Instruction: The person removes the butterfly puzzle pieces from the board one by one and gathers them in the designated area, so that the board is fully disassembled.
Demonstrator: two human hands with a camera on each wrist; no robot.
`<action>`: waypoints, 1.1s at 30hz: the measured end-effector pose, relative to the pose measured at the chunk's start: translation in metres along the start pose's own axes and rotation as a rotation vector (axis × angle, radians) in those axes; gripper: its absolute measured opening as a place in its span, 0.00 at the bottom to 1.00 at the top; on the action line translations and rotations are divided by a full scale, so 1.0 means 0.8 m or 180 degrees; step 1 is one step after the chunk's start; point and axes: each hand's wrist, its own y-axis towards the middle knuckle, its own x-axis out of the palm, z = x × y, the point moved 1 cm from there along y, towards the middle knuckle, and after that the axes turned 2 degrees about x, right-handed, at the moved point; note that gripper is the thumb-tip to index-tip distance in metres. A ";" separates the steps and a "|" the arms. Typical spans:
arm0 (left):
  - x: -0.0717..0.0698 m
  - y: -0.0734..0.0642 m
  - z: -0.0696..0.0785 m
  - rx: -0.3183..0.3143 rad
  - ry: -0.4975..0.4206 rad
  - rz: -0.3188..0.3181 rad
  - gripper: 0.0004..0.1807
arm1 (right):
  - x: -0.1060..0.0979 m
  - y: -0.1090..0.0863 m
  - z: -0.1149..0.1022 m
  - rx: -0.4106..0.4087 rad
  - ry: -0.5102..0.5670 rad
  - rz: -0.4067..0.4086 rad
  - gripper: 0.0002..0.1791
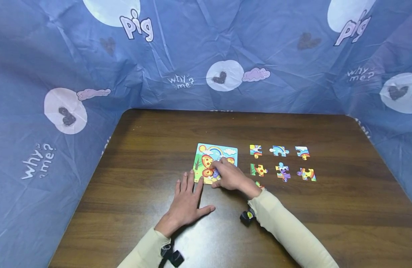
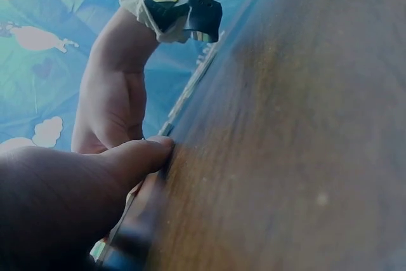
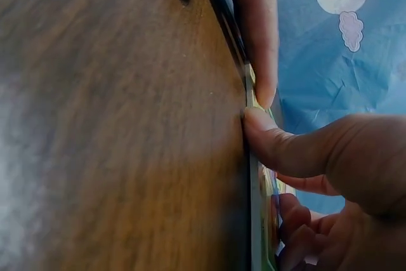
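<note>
A square puzzle board (image 1: 200, 158) with a bright cartoon picture of a sun, rainbow and butterfly lies on the brown table. My left hand (image 1: 186, 204) rests beside its near left corner, fingers straight and spread, fingertips at the board's edge. Over the board's near right part is my right hand (image 1: 228, 175), fingers curled onto the picture and thumb (image 3: 261, 122) against the near edge. The palm hides the board's near right corner. In the left wrist view the right hand (image 2: 111, 109) appears beyond the left thumb (image 2: 149, 153).
Right of the board, loose puzzle pieces lie in rows, among them a rainbow piece (image 1: 279, 150), a purple piece (image 1: 283, 172) and a cloud piece (image 1: 302, 152). My right forearm partly covers another piece (image 1: 258, 184). Blue printed cloth (image 1: 192, 48) hangs behind the table (image 1: 152, 134).
</note>
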 end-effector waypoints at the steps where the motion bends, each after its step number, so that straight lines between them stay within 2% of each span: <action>1: 0.000 0.000 0.000 0.0003 0.0012 0.0011 0.54 | 0.000 0.001 0.000 0.0021 0.0014 -0.0003 0.32; 12: 0.002 0.000 0.001 0.0042 0.0100 0.0060 0.54 | -0.001 0.002 0.002 0.0096 0.0188 0.0070 0.32; 21: 0.002 -0.001 0.000 0.0054 0.0131 0.0064 0.54 | 0.000 -0.002 0.005 -0.0223 0.0108 0.0181 0.33; 33: 0.000 -0.003 0.001 0.0079 0.0150 0.0054 0.54 | -0.005 -0.004 0.005 -0.0480 -0.0090 0.0280 0.32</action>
